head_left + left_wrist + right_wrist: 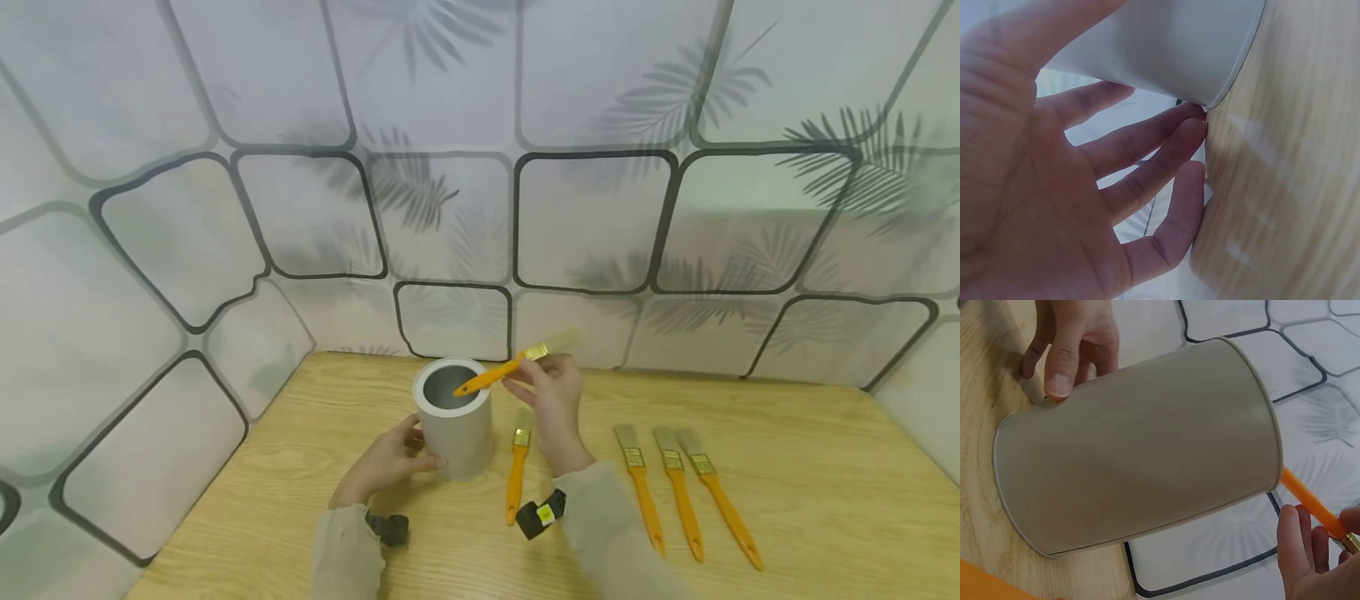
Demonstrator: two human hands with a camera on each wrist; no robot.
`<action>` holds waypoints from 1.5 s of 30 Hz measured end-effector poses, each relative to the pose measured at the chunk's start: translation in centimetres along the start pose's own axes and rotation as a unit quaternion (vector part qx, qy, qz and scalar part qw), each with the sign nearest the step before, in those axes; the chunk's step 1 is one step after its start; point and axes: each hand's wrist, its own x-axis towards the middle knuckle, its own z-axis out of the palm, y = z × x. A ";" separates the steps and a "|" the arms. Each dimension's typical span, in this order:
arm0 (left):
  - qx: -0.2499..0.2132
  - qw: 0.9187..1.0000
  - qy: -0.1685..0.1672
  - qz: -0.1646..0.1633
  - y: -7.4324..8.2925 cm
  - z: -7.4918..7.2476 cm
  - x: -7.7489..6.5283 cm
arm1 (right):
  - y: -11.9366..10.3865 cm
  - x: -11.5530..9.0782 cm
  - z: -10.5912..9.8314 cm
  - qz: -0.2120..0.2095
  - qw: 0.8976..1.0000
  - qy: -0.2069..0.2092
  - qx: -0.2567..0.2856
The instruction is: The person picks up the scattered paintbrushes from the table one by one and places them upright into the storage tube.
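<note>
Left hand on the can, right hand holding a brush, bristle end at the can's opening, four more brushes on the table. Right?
No: the head view shows the handle end of the brush at the opening of the can, bristles pointing away. Rest stands: left hand on can, right hand holding the brush, four more brushes on table.

Smooth matt canister [467,440], brush ferrule [536,352] — shiny metal, wood-grain tabletop [825,475], cloth sleeve [617,535]
</note>
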 end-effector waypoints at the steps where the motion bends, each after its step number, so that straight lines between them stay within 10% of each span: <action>1: 0.000 1.000 -0.001 -0.001 0.0 0.0 0.0 | 0.1 -0.1 0.1 -0.005 1.000 -0.002 -0.012; 16: -0.008 1.000 -0.004 0.000 0.4 0.0 -0.2 | 1.6 -0.7 1.0 -0.037 0.984 -0.042 -0.171; 25: -0.009 1.000 -0.008 -0.003 0.4 -0.2 -0.2 | 1.7 -0.6 0.3 -0.025 0.981 -0.071 -0.178; 45: -0.020 1.000 -0.001 -0.019 0.0 0.2 0.0 | -2.3 0.6 -8.1 0.054 0.967 -0.050 -0.242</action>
